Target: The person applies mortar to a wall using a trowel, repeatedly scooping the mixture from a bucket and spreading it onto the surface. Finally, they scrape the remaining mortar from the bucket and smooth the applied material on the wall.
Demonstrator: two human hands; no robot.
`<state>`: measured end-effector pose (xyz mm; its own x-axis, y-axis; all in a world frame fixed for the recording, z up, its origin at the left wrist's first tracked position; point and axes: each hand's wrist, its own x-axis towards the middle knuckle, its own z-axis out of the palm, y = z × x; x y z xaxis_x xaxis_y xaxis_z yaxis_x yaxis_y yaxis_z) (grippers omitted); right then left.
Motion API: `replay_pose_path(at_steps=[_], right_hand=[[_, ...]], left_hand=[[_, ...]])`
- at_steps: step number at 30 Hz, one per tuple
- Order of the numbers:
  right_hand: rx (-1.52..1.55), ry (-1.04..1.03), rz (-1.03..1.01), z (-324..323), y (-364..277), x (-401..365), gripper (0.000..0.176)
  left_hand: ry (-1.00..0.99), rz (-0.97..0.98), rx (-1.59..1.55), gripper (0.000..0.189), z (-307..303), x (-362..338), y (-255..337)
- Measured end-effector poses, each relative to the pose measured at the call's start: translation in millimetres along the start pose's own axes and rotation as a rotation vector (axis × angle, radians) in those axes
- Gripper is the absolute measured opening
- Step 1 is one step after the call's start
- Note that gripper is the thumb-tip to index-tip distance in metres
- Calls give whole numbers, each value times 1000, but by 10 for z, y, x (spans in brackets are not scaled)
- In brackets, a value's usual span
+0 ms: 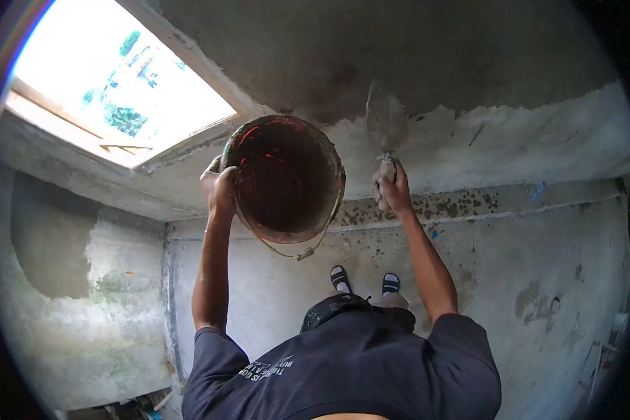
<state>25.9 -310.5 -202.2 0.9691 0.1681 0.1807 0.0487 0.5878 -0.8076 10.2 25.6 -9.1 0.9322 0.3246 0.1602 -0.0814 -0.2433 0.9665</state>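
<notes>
My left hand [220,183] is closed on the left rim of a bucket [287,178], tilted so that its dark reddish inside faces me. A thin wire handle [304,253] hangs below the bucket's mouth. In my right hand [393,187] is a trowel [386,126], gripped by its handle with the blade pointing up. The grey blade overlaps the lower edge of the dark, wet-looking plaster [455,56] on the wall.
A window opening [126,77] with a wooden frame is at the upper left. Pale rough wall [539,133] runs below the dark plaster. Wet spatters [455,204] mark the base of the wall. My sandalled feet [390,283] stand on the concrete floor [497,273].
</notes>
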Motion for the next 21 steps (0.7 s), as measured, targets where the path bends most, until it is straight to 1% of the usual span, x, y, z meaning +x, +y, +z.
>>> replay_pose_path(at_steps=[2, 3, 5, 6, 7, 9, 10, 12, 13, 15, 16, 18, 19, 21], right_hand=[[-289, 167, -65, -4, 123, 187, 36], [-292, 178, -76, -9, 186, 318, 36], [-237, 89, -207, 17, 356, 458, 36], [-307, 128, -269, 104, 416, 519, 38], [-304, 138, -278, 184, 462, 582, 38], [-499, 290, -487, 303, 474, 693, 34], [-501, 310, -493, 373, 467, 723, 34], [-373, 312, -411, 418, 444, 787, 39], [-377, 326, -412, 393, 483, 806, 39], [-599, 478, -461, 306, 547, 925, 41], [-599, 486, -464, 222, 619, 979, 41], [-802, 623, -630, 190, 664, 1139, 40], [-803, 631, -629, 202, 643, 1160, 40], [-1038, 766, -864, 274, 588, 1267, 40]], left_hand=[[-25, -6, 0, 43, -78, 86, -28], [-38, 1, -5, 43, -89, 130, -7], [-97, -44, -24, 45, -155, 125, 81], [-111, -37, 17, 45, -172, 129, 134], [-122, -30, 21, 45, -222, 157, 114], [-146, -3, 23, 45, -293, 212, 53], [-149, -22, 27, 45, -347, 249, 15], [-171, -29, 14, 45, -388, 271, 12], [-168, -45, 2, 45, -425, 257, 16], [-186, -49, 1, 45, -495, 294, -21], [-195, -50, -3, 45, -502, 279, -43], [-208, -62, 10, 45, -580, 316, -87], [-216, -62, 12, 45, -605, 302, -107], [-207, -77, 29, 44, -643, 319, -115]])
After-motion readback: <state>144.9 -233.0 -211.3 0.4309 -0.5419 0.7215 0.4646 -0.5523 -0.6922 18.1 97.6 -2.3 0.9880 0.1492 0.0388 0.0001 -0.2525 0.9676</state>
